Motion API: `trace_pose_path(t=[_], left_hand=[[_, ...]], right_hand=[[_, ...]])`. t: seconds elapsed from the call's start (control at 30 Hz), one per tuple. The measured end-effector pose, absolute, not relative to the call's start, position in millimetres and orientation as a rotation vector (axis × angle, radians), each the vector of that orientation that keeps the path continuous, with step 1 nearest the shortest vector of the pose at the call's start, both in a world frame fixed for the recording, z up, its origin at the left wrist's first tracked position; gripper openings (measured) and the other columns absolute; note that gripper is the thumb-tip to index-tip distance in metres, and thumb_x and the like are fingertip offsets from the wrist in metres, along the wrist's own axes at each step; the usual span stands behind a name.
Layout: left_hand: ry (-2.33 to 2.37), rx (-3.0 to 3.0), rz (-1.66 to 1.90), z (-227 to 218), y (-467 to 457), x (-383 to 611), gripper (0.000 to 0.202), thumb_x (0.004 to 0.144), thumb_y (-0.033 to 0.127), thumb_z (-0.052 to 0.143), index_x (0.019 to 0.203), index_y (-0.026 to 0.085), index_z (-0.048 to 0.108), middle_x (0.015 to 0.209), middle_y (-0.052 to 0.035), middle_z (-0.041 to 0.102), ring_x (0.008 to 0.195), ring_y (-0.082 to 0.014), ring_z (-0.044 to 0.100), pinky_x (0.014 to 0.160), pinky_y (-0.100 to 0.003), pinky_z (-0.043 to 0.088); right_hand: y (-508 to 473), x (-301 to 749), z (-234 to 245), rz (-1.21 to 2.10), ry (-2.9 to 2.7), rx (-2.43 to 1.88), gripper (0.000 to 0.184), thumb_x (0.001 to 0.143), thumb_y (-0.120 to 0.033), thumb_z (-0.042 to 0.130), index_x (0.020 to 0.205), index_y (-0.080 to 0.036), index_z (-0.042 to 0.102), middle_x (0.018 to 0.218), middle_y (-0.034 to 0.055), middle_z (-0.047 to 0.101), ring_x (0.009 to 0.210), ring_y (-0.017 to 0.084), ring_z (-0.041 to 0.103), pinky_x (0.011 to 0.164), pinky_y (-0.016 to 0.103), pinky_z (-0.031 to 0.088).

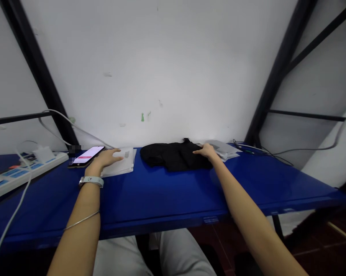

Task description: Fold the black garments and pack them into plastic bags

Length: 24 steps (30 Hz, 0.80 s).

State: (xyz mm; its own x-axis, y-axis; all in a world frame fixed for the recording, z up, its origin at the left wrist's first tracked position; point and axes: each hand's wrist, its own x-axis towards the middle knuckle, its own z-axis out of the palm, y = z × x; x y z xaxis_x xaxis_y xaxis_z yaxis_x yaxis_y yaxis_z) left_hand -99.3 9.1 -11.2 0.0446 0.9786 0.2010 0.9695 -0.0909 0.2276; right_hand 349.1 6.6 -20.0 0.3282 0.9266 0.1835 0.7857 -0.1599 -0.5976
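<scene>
My left hand (106,158) rests on a stack of pale plastic zip bags (123,163), its thumb and fingers apart. Just left of that hand lies a phone (88,155) with a lit screen. A folded black cloth item (173,155), perhaps a garment, lies flat in the middle of the blue table (161,195). At its right end is my right hand (207,151), the thumb stretched out over the black cloth. Whether its other fingers touch the cloth or the bags behind is hidden. More pale bags or sheets (226,149) lie just beyond the right hand.
A white power strip (26,172) with plugs and cables runs along the left side. Thin dark cables (267,151) lie at the back right. A white wall (173,76) stands behind the table, and slanting black metal posts (37,69) rise at both sides.
</scene>
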Motion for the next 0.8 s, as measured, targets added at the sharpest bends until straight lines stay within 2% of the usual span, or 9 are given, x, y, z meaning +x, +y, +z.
trace_pose_path(t=[0.1, 0.2, 0.3, 0.37, 0.43, 0.5, 0.6, 0.67, 0.8], left_hand=[[2.086, 2.245, 0.454, -15, 10, -88, 0.055, 0.075, 0.051, 0.054, 0.122, 0.023, 0.060, 0.128, -0.0075, 0.061, 0.115, -0.0293, 0.057, 0.093, -0.036, 0.045], [2.074, 2.270, 0.464, -17, 10, -78, 0.051, 0.077, 0.050, 0.053, 0.121, 0.025, 0.060, 0.128, -0.0071, 0.061, 0.117, -0.0292, 0.056, 0.094, -0.036, 0.044], [2.080, 2.296, 0.456, -18, 10, -70, 0.047, 0.077, 0.049, 0.054, 0.118, 0.026, 0.062, 0.126, -0.0074, 0.062, 0.116, -0.0302, 0.056, 0.092, -0.038, 0.044], [2.088, 2.309, 0.443, -19, 10, -66, 0.046, 0.077, 0.047, 0.055, 0.117, 0.025, 0.062, 0.124, -0.0087, 0.063, 0.114, -0.0310, 0.057, 0.091, -0.039, 0.044], [2.071, 2.333, 0.439, -19, 10, -62, 0.045, 0.077, 0.045, 0.054, 0.116, 0.024, 0.063, 0.123, -0.0098, 0.064, 0.112, -0.0309, 0.058, 0.091, -0.040, 0.044], [2.025, 2.372, 0.456, -20, 10, -59, 0.043, 0.078, 0.043, 0.054, 0.115, 0.024, 0.063, 0.122, -0.0099, 0.064, 0.111, -0.0302, 0.058, 0.091, -0.039, 0.044], [1.975, 2.414, 0.490, -21, 9, -55, 0.041, 0.079, 0.043, 0.054, 0.114, 0.024, 0.064, 0.121, -0.0094, 0.064, 0.111, -0.0298, 0.058, 0.092, -0.039, 0.044], [1.978, 2.426, 0.481, -20, 8, -51, 0.041, 0.080, 0.042, 0.053, 0.115, 0.025, 0.063, 0.122, -0.0100, 0.063, 0.113, -0.0301, 0.057, 0.091, -0.040, 0.044], [2.003, 2.434, 0.408, -19, 5, -45, 0.042, 0.083, 0.040, 0.050, 0.121, 0.024, 0.060, 0.126, -0.0125, 0.059, 0.117, -0.0321, 0.053, 0.089, -0.045, 0.045]], right_hand=[[5, 350, -15, 0.073, -1.424, -1.991, 0.024, 0.068, -0.029, 0.072, 0.087, -0.014, 0.069, 0.078, 0.0104, 0.066, 0.084, 0.028, 0.062, 0.075, 0.035, 0.048], [1, 347, -9, -0.098, -1.424, -1.917, 0.029, 0.075, -0.026, 0.063, 0.102, -0.015, 0.067, 0.091, 0.0121, 0.066, 0.093, 0.027, 0.060, 0.081, 0.036, 0.045], [-5, 334, -7, -0.309, -1.539, -1.895, 0.028, 0.077, -0.026, 0.060, 0.103, -0.018, 0.067, 0.115, 0.0161, 0.058, 0.109, 0.032, 0.051, 0.090, 0.044, 0.040], [-9, 320, -8, -0.373, -1.636, -1.909, 0.025, 0.077, -0.028, 0.063, 0.099, -0.018, 0.067, 0.121, 0.0170, 0.055, 0.116, 0.035, 0.045, 0.095, 0.051, 0.034], [-12, 305, -8, -0.191, -1.768, -1.854, 0.028, 0.079, -0.033, 0.063, 0.103, -0.018, 0.065, 0.114, 0.0148, 0.060, 0.113, 0.033, 0.048, 0.096, 0.051, 0.033], [-15, 292, -4, 0.165, -1.918, -1.604, 0.035, 0.086, -0.040, 0.056, 0.115, -0.021, 0.058, 0.110, 0.0106, 0.063, 0.107, 0.026, 0.055, 0.095, 0.045, 0.038], [-17, 284, 3, 0.415, -1.893, -1.197, 0.042, 0.093, -0.045, 0.040, 0.129, -0.025, 0.045, 0.120, 0.0089, 0.060, 0.105, 0.018, 0.057, 0.091, 0.035, 0.043], [-16, 289, 3, 0.260, -1.736, -1.272, 0.045, 0.093, -0.045, 0.039, 0.130, -0.021, 0.043, 0.121, 0.0119, 0.059, 0.106, 0.020, 0.057, 0.090, 0.035, 0.044], [-8, 309, -12, -0.053, -1.628, -1.856, 0.066, 0.078, -0.051, 0.062, 0.129, -0.013, 0.044, 0.113, 0.0197, 0.061, 0.109, 0.034, 0.056, 0.091, 0.049, 0.040]])
